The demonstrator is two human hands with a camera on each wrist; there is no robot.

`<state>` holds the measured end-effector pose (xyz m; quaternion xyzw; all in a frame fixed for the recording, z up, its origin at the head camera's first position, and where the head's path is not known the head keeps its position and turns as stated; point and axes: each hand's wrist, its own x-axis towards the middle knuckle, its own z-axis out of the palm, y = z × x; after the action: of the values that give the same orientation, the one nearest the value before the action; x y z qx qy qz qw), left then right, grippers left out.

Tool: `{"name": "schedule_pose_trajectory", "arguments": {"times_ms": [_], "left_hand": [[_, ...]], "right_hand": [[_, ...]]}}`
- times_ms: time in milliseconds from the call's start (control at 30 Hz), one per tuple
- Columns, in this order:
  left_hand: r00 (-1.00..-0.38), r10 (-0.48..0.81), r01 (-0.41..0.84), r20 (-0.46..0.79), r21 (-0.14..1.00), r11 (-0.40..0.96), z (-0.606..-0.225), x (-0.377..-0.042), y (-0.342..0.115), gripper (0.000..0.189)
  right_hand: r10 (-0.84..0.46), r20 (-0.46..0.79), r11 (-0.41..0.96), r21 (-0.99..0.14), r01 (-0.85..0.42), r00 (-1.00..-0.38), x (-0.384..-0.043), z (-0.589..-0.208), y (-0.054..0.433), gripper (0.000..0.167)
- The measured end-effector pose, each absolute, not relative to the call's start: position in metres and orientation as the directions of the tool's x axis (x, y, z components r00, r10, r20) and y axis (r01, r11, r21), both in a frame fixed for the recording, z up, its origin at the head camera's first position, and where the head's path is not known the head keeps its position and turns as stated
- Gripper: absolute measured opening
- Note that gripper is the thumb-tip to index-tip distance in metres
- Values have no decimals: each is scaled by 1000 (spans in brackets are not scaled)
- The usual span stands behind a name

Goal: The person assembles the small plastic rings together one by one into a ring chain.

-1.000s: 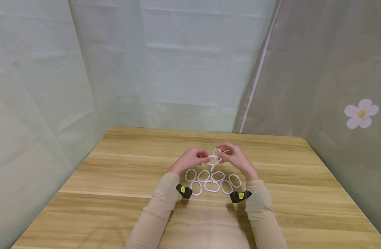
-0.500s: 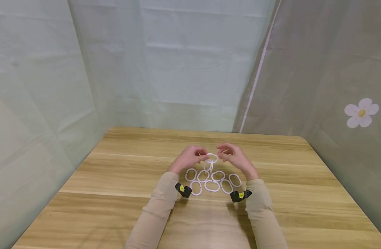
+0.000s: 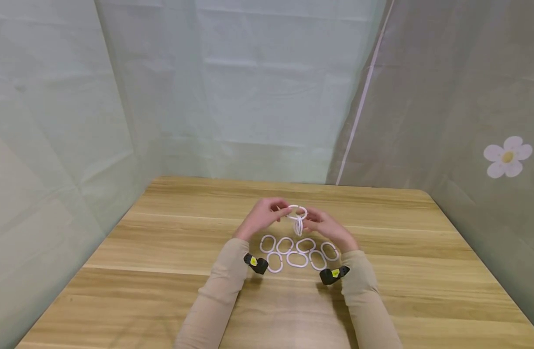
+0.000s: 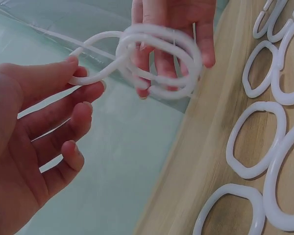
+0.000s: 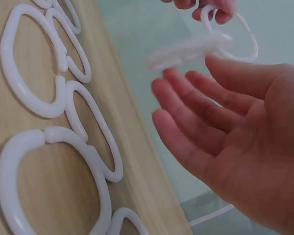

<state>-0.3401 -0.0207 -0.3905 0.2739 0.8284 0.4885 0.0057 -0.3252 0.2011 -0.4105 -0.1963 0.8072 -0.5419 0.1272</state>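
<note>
Between thumb and forefinger, my left hand point(image 3: 265, 214) pinches a white plastic curtain ring point(image 4: 103, 34), held above the table. Linked through it hang more white rings point(image 3: 299, 227), bunched and blurred; their exact number is hard to tell. My right hand point(image 5: 235, 112) is beside this hanging bunch with its fingers loosely extended. In the right wrist view its fingertips lie just under the blurred rings, and I cannot tell whether they touch. Nearer to me, several loose white rings point(image 3: 297, 266) lie flat on the wood in two rows.
The wooden table point(image 3: 162, 271) carries the loose rings below both hands. Pale curtains point(image 3: 271, 97) stand behind and at the left, with a grey flowered curtain point(image 3: 445, 111) at the right. A black wrist camera point(image 3: 334, 275) sits on the right sleeve.
My right hand has let go of a ring it held one second ago and moved left beside the hanging bunch. The left hand has risen slightly, lifting the linked rings.
</note>
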Motion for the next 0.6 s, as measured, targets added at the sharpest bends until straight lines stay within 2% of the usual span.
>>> {"name": "schedule_pose_trajectory", "arguments": {"times_ms": [400, 600], "left_hand": [[-847, 423, 475, 323, 816, 329, -392, -340, -23, 23], [-850, 404, 481, 339, 811, 332, -391, -341, -23, 20]], "right_hand": [[-470, 13, 278, -947, -162, -882, -325, -414, 194, 41], [-450, 38, 263, -949, -174, -892, -325, -413, 193, 31]]}}
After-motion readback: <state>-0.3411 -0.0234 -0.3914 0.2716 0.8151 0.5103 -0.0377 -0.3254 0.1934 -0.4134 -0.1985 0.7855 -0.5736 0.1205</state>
